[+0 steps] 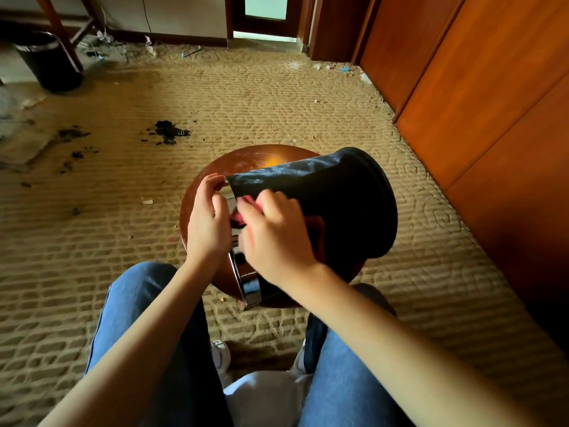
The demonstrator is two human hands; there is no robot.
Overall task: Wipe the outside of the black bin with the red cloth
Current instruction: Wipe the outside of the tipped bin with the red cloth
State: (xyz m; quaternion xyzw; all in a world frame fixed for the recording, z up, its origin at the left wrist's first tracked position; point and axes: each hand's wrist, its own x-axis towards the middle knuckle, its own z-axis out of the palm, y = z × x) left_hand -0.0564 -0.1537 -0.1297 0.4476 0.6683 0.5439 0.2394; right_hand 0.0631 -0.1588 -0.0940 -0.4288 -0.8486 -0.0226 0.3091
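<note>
The black bin [345,198] lies on its side on a small round wooden stool [246,161], its base pointing right and its shiny metal rim [246,285] toward me. Dust streaks show on its upper wall. My left hand [207,220] grips the rim at the bin's mouth, fingers curled over the edge. My right hand [274,232] holds the red cloth [243,208] against the bin's side near the mouth; most of the cloth is hidden under the fingers.
A second black bin [50,61] stands at the far left by a table leg. Dark debris [167,132] and litter lie on the tan carpet. Wooden wardrobe doors [480,97] run along the right. My knees in blue jeans flank the stool.
</note>
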